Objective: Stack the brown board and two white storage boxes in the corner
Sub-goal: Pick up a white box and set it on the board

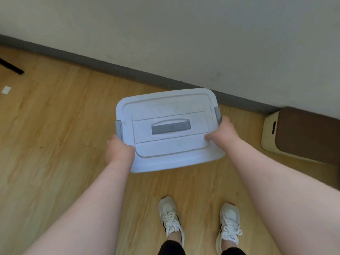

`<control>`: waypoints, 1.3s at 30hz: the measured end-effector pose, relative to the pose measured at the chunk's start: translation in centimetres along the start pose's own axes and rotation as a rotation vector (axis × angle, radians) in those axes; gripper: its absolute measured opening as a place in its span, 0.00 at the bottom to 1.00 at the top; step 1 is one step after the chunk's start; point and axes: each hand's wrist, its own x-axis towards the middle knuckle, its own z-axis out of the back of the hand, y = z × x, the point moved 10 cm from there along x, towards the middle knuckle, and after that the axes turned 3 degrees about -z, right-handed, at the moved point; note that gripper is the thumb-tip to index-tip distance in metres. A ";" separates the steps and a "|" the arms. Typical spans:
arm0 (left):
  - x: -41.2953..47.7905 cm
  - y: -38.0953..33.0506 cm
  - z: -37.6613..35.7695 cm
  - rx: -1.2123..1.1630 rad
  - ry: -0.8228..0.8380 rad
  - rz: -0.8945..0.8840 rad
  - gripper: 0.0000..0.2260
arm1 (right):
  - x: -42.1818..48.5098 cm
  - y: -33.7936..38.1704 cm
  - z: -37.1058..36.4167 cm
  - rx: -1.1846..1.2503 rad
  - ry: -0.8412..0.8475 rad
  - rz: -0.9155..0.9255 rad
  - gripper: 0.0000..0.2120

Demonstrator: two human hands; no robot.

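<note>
A white storage box (pixel 168 111) with a lid, a grey handle on top and grey side clips hangs above the wooden floor in front of me. My left hand (pixel 118 150) grips its left side by the clip. My right hand (pixel 223 132) grips its right side, thumb on the lid. At the right edge, against the wall, a cream box (pixel 268 133) with a slot handle stands on the floor, and the brown board (pixel 309 137) lies flat on top of it. A second white box like the held one is not in view.
A white wall with a dark grey skirting board (pixel 128 70) runs diagonally across the back. A black bar (pixel 11 66) and a white scrap (pixel 6 89) lie on the floor at far left. My two feet in white trainers (pixel 199 220) stand below the box.
</note>
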 end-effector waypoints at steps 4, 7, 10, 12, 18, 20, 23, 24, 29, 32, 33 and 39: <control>-3.3 -4.5 -3.3 0.055 0.018 -0.074 0.19 | 0.6 -5.8 4.4 0.083 -0.021 -0.053 0.37; -6.1 -7.6 -6.3 0.089 0.032 -0.120 0.19 | 0.9 -10.2 7.7 0.137 -0.036 -0.081 0.37; -9.4 -10.2 -9.6 0.124 0.045 -0.156 0.19 | 1.3 -14.9 11.1 0.189 -0.056 -0.104 0.38; -11.5 -11.6 -11.4 0.133 0.051 -0.180 0.18 | 1.4 -17.5 12.9 0.202 -0.065 -0.112 0.37; -18.6 -16.2 -18.4 0.188 0.099 -0.236 0.16 | 1.3 -27.3 19.6 0.274 -0.115 -0.172 0.37; -20.8 -17.9 -20.8 0.195 0.116 -0.259 0.16 | 1.3 -30.4 21.8 0.295 -0.135 -0.199 0.36; -24.0 -20.5 -24.1 0.218 0.138 -0.302 0.16 | 1.5 -34.9 24.8 0.332 -0.156 -0.226 0.37; -25.1 -21.5 -25.2 0.225 0.142 -0.318 0.17 | 1.5 -36.2 25.8 0.335 -0.163 -0.235 0.37; -30.0 -25.6 -30.5 0.225 0.176 -0.382 0.17 | 2.1 -42.4 30.6 0.338 -0.195 -0.268 0.37; -32.2 -27.8 -33.2 0.226 0.193 -0.415 0.17 | 2.9 -45.4 33.1 0.351 -0.208 -0.293 0.36; -32.9 -28.5 -34.3 0.226 0.196 -0.418 0.17 | 3.3 -46.4 34.0 0.352 -0.209 -0.303 0.36; -34.7 -32.5 -38.2 0.250 0.219 -0.441 0.17 | 6.0 -49.5 38.0 0.335 -0.232 -0.333 0.38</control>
